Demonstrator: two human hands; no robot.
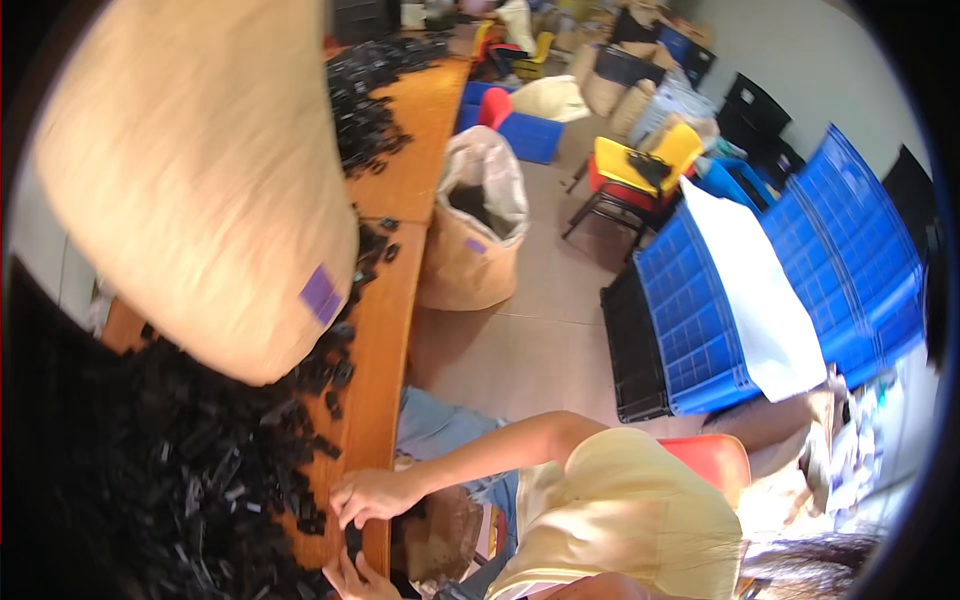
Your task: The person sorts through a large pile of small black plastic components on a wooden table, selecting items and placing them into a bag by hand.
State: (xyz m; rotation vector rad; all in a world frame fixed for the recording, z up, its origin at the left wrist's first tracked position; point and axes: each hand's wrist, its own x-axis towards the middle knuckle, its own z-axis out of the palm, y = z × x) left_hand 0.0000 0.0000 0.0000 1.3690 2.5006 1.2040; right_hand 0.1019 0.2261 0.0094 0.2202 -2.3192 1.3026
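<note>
Neither my left hand nor my right hand shows in the head view. A large tan sack (215,170) with a purple patch fills the upper left, close in front of me. Its lower end hangs over a big heap of small black plastic parts (190,480) on the wooden table (385,340). What holds the sack up is out of view. At the table's edge, a co-worker in a yellow shirt (640,510) has both hands (375,495) around a small black part (353,540).
An open tan sack (470,270) with dark contents stands on the floor beside the table. Blue crates (690,310) with a white sheet (765,300) are at right. A yellow-and-red chair (640,170) stands behind. More black parts (365,110) lie farther along the table.
</note>
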